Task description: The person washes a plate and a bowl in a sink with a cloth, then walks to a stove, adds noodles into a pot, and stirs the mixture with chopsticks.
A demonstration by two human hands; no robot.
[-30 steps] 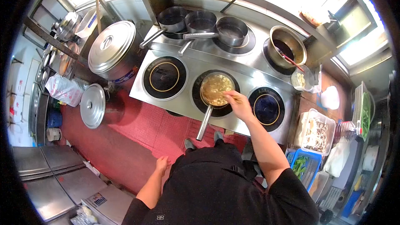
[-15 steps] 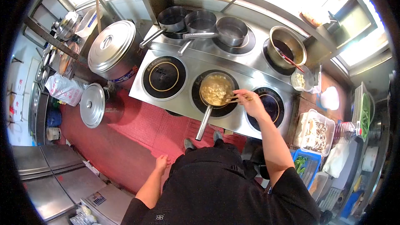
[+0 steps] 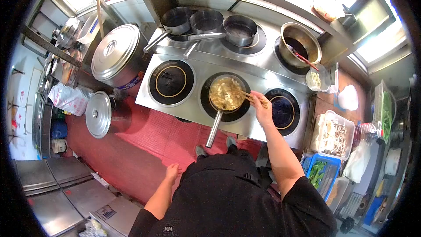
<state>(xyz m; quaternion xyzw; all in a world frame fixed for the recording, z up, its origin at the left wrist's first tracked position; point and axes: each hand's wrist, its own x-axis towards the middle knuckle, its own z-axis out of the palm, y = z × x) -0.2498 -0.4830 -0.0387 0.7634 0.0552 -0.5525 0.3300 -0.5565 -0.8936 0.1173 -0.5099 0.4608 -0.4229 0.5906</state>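
Note:
A long-handled saucepan (image 3: 215, 127) sits on the middle front hob (image 3: 239, 115), its steel handle pointing toward me. In it is a brothy mix of pale and brownish food pieces (image 3: 227, 92). My right hand (image 3: 263, 110) is closed around wooden chopsticks (image 3: 247, 94), whose tips reach into the food from the pan's right side. Away from the cooker, my left hand (image 3: 173, 171) hangs over the red floor with its fingers curled and nothing visible in it.
Behind stand several saucepans (image 3: 240, 30) and a wide steel pot (image 3: 286, 33) holding a red-handled utensil. Lidded stockpots (image 3: 115, 52) are at left. A tub of sliced mushrooms (image 3: 335, 136) and a blue basket of greens (image 3: 325, 180) sit at right.
My right hand has shifted slightly, and the chopsticks now angle differently into the pan. The food has been stirred around. My left hand is nearly unchanged.

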